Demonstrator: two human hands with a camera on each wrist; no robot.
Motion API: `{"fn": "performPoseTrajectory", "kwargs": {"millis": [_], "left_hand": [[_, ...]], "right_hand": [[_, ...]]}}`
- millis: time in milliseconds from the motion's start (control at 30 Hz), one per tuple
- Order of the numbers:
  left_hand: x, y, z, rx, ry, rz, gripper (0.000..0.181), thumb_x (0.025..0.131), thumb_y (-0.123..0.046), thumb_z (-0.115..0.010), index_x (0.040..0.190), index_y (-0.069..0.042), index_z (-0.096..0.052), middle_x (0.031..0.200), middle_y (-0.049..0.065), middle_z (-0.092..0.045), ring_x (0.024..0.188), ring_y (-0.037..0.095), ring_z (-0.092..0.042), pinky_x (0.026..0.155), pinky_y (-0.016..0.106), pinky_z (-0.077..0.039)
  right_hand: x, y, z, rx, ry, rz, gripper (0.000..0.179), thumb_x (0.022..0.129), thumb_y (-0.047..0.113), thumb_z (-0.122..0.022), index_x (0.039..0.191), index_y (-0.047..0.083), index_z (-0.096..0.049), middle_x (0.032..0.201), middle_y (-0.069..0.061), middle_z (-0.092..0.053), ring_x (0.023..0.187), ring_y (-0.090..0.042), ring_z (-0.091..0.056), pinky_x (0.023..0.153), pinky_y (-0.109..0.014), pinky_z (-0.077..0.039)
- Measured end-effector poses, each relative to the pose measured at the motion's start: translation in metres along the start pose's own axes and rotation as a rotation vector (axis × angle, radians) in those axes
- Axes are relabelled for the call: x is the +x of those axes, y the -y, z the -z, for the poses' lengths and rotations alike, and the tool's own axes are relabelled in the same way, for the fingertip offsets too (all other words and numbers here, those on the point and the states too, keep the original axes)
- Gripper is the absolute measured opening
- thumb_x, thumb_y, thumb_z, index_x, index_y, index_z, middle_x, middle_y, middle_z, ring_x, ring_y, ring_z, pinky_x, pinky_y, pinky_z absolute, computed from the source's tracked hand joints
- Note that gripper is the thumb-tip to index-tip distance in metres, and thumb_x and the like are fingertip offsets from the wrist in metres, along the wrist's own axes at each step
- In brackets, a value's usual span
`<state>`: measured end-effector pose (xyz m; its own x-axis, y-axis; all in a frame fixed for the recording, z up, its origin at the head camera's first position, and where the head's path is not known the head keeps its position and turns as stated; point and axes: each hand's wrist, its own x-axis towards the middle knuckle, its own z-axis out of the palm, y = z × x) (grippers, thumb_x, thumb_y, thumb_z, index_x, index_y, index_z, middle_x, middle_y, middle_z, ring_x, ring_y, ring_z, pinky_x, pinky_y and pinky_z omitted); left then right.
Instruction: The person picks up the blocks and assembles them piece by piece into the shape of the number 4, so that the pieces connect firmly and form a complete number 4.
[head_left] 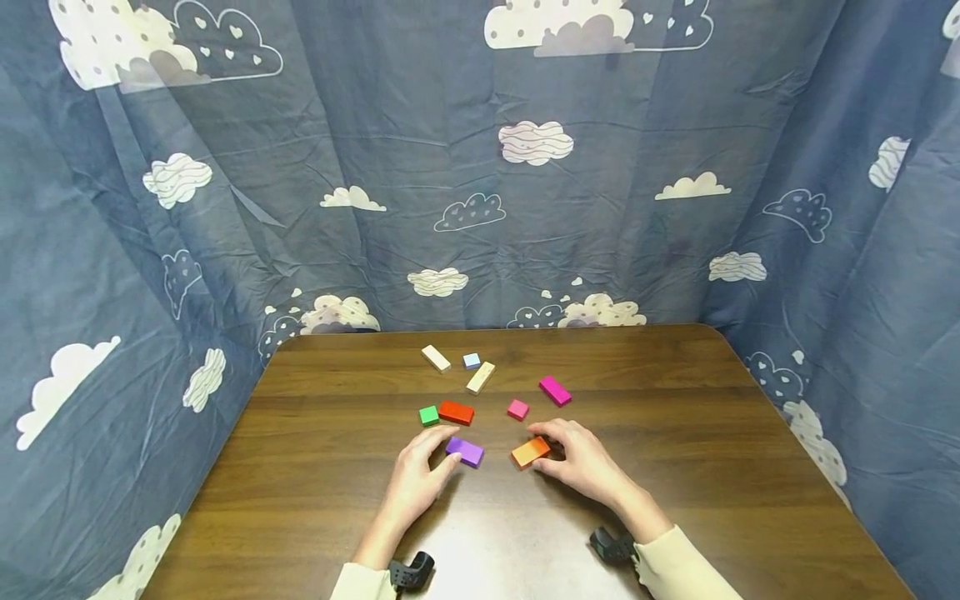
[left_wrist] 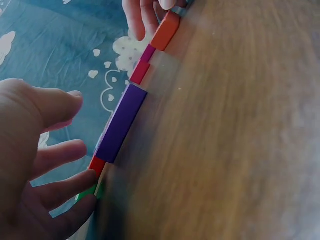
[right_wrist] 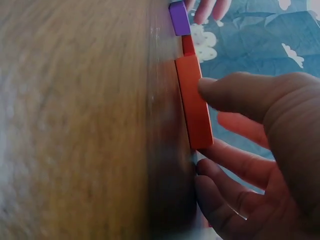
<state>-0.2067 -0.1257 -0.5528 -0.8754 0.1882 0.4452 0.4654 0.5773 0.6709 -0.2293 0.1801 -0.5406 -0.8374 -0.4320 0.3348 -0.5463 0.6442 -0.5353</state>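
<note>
A purple block (head_left: 465, 452) lies flat on the wooden table, with my left hand (head_left: 422, 473) just left of it. That hand's thumb and fingers are spread around the block's left end; in the left wrist view they stand apart from its purple side (left_wrist: 121, 125). To the right lies an orange block (head_left: 530, 452). My right hand (head_left: 583, 463) reaches around its right end, index finger beyond the far side and thumb by the near side. In the right wrist view, the thumb tip overlaps the upper edge of the orange block (right_wrist: 195, 102), while the other fingers are loosely bent.
Behind the purple block are a red block (head_left: 456, 412) and a green block (head_left: 429, 416). A pink block (head_left: 517, 409) and a magenta block (head_left: 555, 391) lie behind the orange one. Farther back are two cream blocks (head_left: 481, 377) and a light blue block (head_left: 471, 361). A cloud-patterned curtain (head_left: 420, 167) surrounds the table.
</note>
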Motion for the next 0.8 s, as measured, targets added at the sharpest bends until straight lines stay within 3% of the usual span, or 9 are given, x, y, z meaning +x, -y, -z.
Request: {"fn": "performPoseTrajectory", "kwargs": {"millis": [267, 567, 800], "left_hand": [[0.0026, 0.0017, -0.0053, 0.104, 0.064, -0.07, 0.038, 0.09, -0.018, -0.077, 0.127, -0.012, -0.07, 0.127, 0.004, -0.067, 0.124, 0.026, -0.056, 0.105, 0.05, -0.041], [0.001, 0.0019, -0.0082, 0.202, 0.048, -0.06, 0.027, 0.089, -0.021, -0.077, 0.116, -0.02, -0.076, 0.119, -0.002, -0.068, 0.119, 0.023, -0.056, 0.092, 0.05, -0.045], [0.0025, 0.005, -0.0099, 0.244, 0.053, -0.08, 0.024, 0.09, -0.023, -0.077, 0.114, -0.022, -0.076, 0.118, -0.004, -0.068, 0.117, 0.022, -0.056, 0.089, 0.047, -0.046]], "right_hand": [[0.0004, -0.0021, 0.0002, -0.061, 0.015, 0.013, 0.045, 0.077, 0.018, -0.087, 0.12, 0.015, -0.073, 0.105, 0.004, -0.064, 0.099, -0.012, -0.057, 0.088, -0.04, -0.048], [0.0006, -0.0016, -0.0021, -0.08, 0.043, -0.01, 0.037, 0.078, 0.016, -0.087, 0.112, 0.017, -0.074, 0.102, 0.006, -0.061, 0.093, -0.012, -0.055, 0.082, -0.036, -0.047], [-0.0009, -0.0021, -0.0017, -0.089, 0.033, -0.007, 0.033, 0.077, 0.018, -0.088, 0.106, 0.018, -0.073, 0.1, 0.008, -0.061, 0.094, -0.014, -0.057, 0.084, -0.037, -0.048]]}}
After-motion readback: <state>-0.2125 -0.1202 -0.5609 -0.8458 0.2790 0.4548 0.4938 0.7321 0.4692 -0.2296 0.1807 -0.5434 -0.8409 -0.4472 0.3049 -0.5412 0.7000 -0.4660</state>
